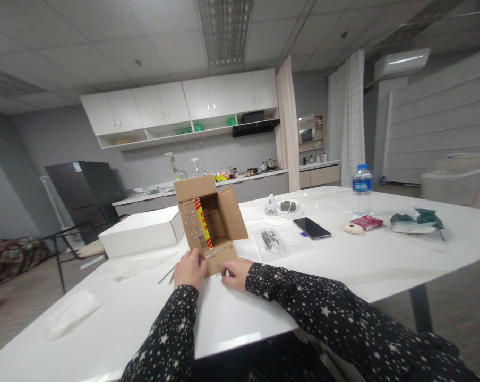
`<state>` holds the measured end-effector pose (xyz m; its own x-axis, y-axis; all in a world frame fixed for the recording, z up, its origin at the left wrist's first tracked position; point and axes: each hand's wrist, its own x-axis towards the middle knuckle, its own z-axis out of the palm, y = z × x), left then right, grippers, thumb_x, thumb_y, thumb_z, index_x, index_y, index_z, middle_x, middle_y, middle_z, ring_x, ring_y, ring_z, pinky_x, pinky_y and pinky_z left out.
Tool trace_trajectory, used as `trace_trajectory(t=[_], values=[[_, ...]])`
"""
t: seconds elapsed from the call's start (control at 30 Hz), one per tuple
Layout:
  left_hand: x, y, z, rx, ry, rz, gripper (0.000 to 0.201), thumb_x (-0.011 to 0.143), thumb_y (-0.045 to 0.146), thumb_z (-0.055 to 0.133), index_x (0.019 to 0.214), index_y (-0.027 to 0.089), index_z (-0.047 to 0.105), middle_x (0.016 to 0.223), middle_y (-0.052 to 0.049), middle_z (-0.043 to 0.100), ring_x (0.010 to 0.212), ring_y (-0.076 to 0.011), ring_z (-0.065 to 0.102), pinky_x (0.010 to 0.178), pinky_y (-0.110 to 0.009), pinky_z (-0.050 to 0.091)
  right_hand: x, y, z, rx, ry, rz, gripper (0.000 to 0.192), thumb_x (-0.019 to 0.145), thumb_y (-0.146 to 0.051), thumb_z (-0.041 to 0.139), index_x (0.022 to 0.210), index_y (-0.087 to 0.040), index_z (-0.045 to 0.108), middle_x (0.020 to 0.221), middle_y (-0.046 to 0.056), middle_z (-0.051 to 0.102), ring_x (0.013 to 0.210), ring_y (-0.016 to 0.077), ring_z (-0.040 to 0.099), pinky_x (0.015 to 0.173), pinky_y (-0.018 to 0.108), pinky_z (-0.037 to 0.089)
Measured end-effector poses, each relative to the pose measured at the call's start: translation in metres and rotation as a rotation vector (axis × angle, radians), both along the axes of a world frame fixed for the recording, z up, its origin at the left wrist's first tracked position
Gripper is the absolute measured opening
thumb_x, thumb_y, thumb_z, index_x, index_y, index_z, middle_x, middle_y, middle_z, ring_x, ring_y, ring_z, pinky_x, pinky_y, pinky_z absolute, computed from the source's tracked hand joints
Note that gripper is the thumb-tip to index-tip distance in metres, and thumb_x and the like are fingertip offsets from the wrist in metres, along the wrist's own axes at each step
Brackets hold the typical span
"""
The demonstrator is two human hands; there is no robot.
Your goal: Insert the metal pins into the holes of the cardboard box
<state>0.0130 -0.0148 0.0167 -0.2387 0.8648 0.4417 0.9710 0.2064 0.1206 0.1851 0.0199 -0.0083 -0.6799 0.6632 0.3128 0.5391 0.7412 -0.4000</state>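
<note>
A small open cardboard box (221,215) stands on the white table, its flaps spread. Small shiny beads or stick-on gems dot its left side and front flap, and a yellow and red printed strip (203,223) runs down beside the opening. At the front flap's left edge, my left hand (190,269) is closed with fingers bent against the cardboard. My right hand (237,271) rests on the table by the flap's right corner, fingers curled together; whatever lies between its fingertips is too small to make out. Beside my left hand lies a thin dark stick (166,274).
Behind the box at left sits a white box (140,233). Crumpled white tissue (73,313) lies front left. Rightward are a clear plastic packet (272,241), a phone (311,228), a pink-red pack (368,223), a water bottle (361,191) and a green-and-white bundle (417,220).
</note>
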Motion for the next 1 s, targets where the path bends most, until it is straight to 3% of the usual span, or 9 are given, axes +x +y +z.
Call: trace_trajectory(t=[0.33,0.77,1.0], values=[[-0.0031,0.0016,-0.0012,0.009,0.005,-0.022,0.02,0.081,0.026,0.04,0.091,0.021,0.056,0.095,-0.007,0.062,0.093,-0.0225,0.058,0.075,-0.034,0.041,-0.0004,0.0023,-0.0021,0.001,-0.011,0.016,0.02,0.073,-0.032,0.058,0.088,-0.021,0.066,0.065,-0.002,0.059,0.062,0.0133,0.05,0.057,0.025,0.033],[-0.0007,0.0054,-0.0047,0.017,0.042,-0.143,0.024,0.083,0.018,0.039,0.098,0.022,0.057,0.102,-0.005,0.062,0.098,-0.0202,0.057,0.08,-0.033,0.041,-0.001,0.0012,-0.0006,-0.024,-0.01,-0.004,0.02,0.072,-0.032,0.057,0.087,-0.021,0.065,0.063,-0.002,0.056,0.062,0.0131,0.05,0.056,0.024,0.032],[0.0001,0.0051,-0.0048,0.037,0.043,-0.118,0.025,0.085,0.019,0.039,0.1,0.023,0.059,0.103,-0.006,0.062,0.099,-0.0206,0.056,0.081,-0.034,0.041,-0.0015,0.0018,-0.0011,-0.023,-0.012,-0.003,0.02,0.072,-0.031,0.058,0.087,-0.021,0.065,0.064,-0.002,0.057,0.063,0.0135,0.05,0.057,0.025,0.033]])
